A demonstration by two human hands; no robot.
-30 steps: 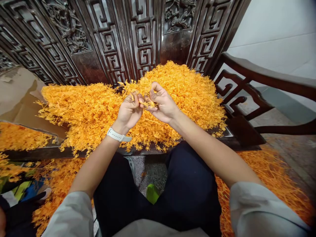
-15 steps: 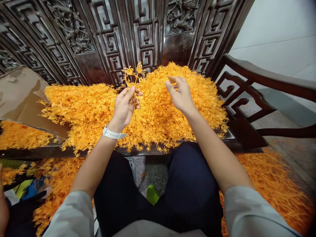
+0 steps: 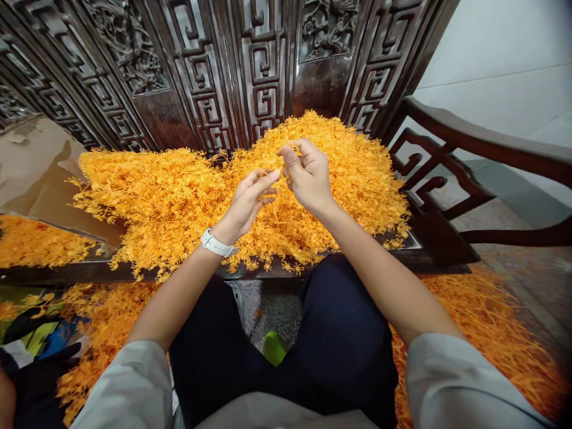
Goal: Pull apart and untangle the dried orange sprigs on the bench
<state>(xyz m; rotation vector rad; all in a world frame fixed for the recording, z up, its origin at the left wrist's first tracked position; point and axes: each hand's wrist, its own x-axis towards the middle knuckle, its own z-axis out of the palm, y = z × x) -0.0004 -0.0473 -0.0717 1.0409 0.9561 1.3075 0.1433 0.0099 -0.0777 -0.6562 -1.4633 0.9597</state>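
Note:
Above the heap of orange plastic flower pieces [image 3: 187, 196], my two hands are close together, fingertips almost meeting. My left hand [image 3: 250, 199], with a white band on its wrist, pinches between thumb and forefinger. My right hand [image 3: 309, 176] has its thumb and fingers curled together, slightly higher and to the right. A thin orange plastic flower piece [image 3: 282, 169] shows between the fingertips of both hands. Most of it blends into the heap behind, so its full shape cannot be made out.
The heap lies on a dark wooden bench with a carved backrest [image 3: 263, 65] and an armrest [image 3: 487, 152] on the right. A torn cardboard box [image 3: 40, 167] stands at left. More orange pieces [image 3: 482, 333] lie below the bench. Part of another person shows at lower left.
My left hand has moved right and slightly down, and my right hand has moved left to meet it. The flower-ended piece standing above my left hand no longer shows there.

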